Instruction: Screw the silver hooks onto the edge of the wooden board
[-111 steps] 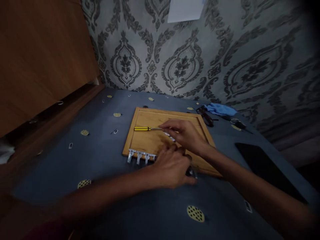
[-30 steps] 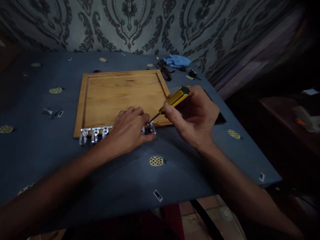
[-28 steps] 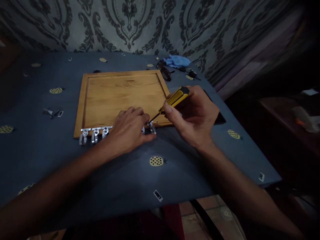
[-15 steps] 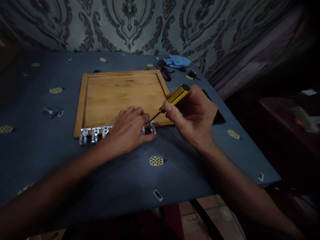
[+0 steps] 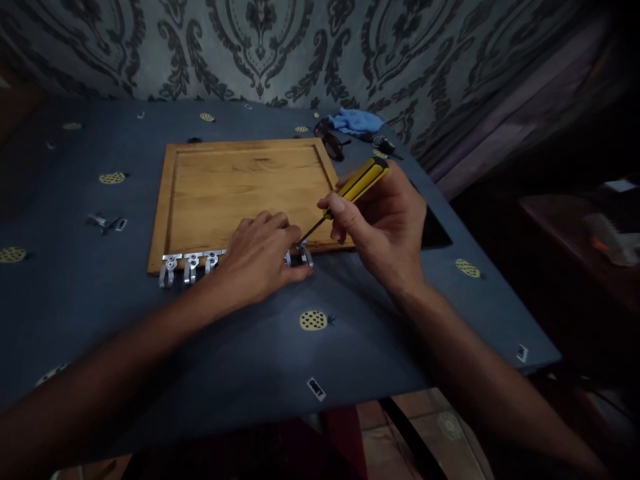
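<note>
At the near edge of the wooden board [image 5: 250, 187], the left hand [image 5: 263, 253] lies over the row of metal clips [image 5: 193, 263], hiding its middle; whether it grips them, I cannot tell. Near the board's right corner, the right hand [image 5: 390, 233] is closed on the yellow screwdriver [image 5: 365, 180]. Its handle has tilted a little, but the tip stays at the same clip, so work seems to continue there. Loose metal pieces [image 5: 103, 222] lie left of the board; sunglasses [image 5: 333, 144] and blue cloth [image 5: 356, 121] lie beyond its far right corner.
</note>
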Demonstrator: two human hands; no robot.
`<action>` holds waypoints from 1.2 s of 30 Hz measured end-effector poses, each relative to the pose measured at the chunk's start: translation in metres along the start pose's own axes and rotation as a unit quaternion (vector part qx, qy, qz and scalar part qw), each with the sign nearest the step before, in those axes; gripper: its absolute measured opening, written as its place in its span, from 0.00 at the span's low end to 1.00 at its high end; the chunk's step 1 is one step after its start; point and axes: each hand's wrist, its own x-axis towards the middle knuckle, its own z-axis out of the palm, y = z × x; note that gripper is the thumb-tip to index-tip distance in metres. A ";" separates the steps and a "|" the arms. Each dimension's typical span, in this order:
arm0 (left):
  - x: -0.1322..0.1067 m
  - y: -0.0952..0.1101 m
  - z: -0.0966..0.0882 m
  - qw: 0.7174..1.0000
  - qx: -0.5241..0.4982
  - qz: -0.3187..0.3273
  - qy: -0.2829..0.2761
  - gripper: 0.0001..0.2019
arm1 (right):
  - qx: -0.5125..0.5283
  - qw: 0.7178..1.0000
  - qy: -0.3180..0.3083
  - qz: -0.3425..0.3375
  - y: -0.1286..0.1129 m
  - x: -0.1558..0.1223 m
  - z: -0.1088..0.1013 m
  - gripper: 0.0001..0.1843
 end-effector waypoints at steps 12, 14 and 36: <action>0.000 -0.001 -0.001 1.000 -0.005 -0.001 -0.001 0.17 | -0.018 0.999 -0.042 -0.023 0.001 0.005 -0.008 0.16; 0.000 -0.001 -0.001 1.000 -0.004 0.000 -0.001 0.17 | -0.026 0.998 -0.037 -0.037 0.004 0.005 -0.006 0.16; 0.000 0.000 -0.002 1.000 0.004 -0.003 -0.014 0.17 | -0.103 0.992 0.028 -0.064 0.009 -0.003 0.000 0.13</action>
